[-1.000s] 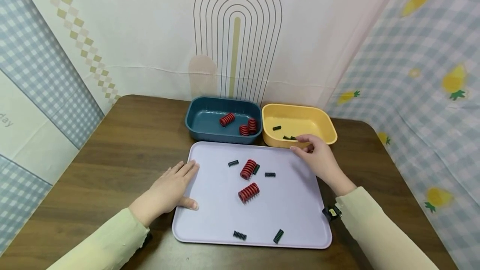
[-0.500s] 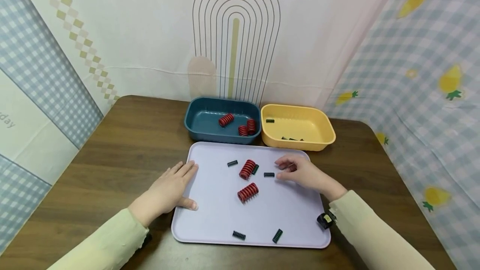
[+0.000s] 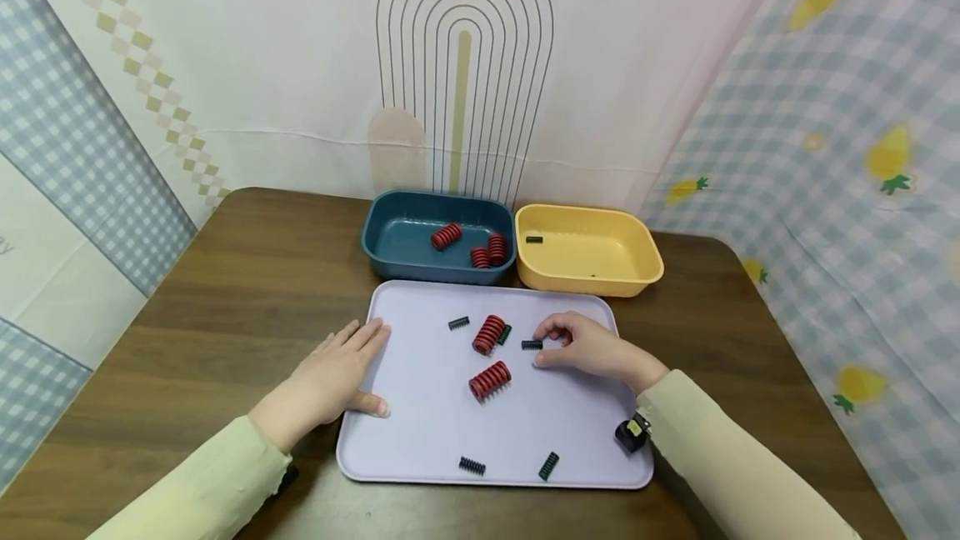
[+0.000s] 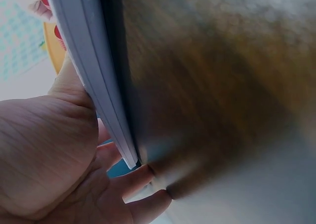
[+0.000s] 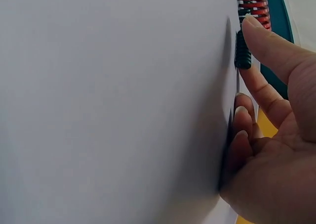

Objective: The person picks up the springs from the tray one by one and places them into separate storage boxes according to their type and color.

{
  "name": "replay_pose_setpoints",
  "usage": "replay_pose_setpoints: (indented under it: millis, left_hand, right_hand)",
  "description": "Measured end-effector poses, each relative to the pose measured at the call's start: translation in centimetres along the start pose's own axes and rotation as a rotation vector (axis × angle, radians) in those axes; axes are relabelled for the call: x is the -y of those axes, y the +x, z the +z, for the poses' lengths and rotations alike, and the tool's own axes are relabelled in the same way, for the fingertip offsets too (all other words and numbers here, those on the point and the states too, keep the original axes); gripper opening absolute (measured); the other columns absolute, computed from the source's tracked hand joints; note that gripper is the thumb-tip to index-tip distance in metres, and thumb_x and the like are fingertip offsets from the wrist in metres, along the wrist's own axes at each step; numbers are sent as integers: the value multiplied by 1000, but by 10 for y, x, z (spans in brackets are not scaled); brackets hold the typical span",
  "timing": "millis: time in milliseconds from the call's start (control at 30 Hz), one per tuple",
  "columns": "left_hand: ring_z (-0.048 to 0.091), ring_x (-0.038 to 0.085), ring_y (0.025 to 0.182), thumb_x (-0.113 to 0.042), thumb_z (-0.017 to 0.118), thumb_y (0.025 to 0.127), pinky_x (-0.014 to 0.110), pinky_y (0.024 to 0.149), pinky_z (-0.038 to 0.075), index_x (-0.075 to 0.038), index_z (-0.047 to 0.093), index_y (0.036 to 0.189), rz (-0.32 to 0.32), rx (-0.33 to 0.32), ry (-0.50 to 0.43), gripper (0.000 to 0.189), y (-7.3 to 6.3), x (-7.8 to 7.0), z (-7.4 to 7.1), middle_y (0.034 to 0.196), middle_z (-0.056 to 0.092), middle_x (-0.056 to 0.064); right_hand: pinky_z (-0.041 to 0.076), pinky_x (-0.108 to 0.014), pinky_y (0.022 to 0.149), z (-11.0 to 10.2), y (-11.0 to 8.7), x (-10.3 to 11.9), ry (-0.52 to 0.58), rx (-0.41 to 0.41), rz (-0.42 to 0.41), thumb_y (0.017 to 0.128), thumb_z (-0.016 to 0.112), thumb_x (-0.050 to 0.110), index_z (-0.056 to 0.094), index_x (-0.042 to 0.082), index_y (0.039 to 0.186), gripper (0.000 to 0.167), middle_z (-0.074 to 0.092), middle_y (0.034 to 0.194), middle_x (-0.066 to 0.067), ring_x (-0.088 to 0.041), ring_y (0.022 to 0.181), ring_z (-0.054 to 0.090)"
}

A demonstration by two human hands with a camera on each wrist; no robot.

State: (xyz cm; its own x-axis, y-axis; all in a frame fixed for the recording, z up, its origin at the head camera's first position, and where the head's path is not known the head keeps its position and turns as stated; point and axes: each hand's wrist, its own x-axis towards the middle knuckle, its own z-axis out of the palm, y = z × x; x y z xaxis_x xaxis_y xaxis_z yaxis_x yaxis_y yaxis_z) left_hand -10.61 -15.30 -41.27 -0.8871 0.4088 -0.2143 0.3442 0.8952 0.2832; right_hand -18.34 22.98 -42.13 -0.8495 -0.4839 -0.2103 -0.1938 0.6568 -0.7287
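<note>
In the head view my right hand [image 3: 581,346] is over the right half of a pale lilac tray [image 3: 420,440]. Its thumb and index finger pinch a small dark green coil spring [image 3: 532,345]; in the right wrist view the thumb covers one end of this spring [image 5: 243,51]. My left hand [image 3: 330,377] lies flat with fingers spread on the tray's left edge. Two larger red springs [image 3: 490,380] lie mid-tray, one with a small green spring [image 3: 505,334] against it. Other small dark springs [image 3: 459,322] lie farther back and near the front edge.
Behind the tray stand a blue bin [image 3: 405,265] with three red springs [image 3: 446,236] and a yellow bin [image 3: 622,282]. One small spring [image 3: 534,239] shows in the yellow bin; its near wall hides most of the rest. The wooden table [image 3: 247,273] meets a hanging cloth [image 3: 315,65] behind.
My right hand has come from the yellow bin's near rim down to the tray and closed its fingers on the small spring. My left hand stays at the tray's edge.
</note>
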Motion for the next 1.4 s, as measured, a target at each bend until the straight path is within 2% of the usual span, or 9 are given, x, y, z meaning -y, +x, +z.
replay_pose_setpoints:
  millis: [333,633,900,1200,1400]
  left_hand:
    - [22,46,139,-56,77,69,61,109,23,0,31,150,-4,12,0,108,0,0,0,155,25,22]
    - [22,46,139,-58,75,70,61,108,23,0,30,150,7,5,12,108,2,1,-1,155,24,22]
    - [22,46,140,-58,75,70,61,108,23,0,30,150,3,11,1,108,1,0,-1,155,25,21]
    - [23,46,139,-58,76,69,61,107,25,0,31,150,12,-13,18,109,0,1,-4,155,26,21]
    - [22,46,140,-57,76,70,61,108,24,0,30,150,4,10,9,109,-1,0,-2,155,25,22]
  right_hand:
    - [36,-35,77,6,2,6,-22,-25,35,79,81,28,67,16,94,24,57,90,-3,-21,88,45]
    - [34,-35,76,4,4,14,-73,-39,47,81,80,29,67,17,83,18,57,83,0,-21,86,46]
    - [34,-35,76,6,5,13,-71,-24,82,81,79,30,67,18,82,16,57,83,-1,-20,85,46]
    - [35,-35,76,5,4,16,-67,-44,51,82,79,28,66,18,81,16,58,82,0,-20,86,46]
    - [38,-34,75,7,3,11,-73,-65,44,83,77,29,65,17,81,17,58,82,1,-18,84,48]
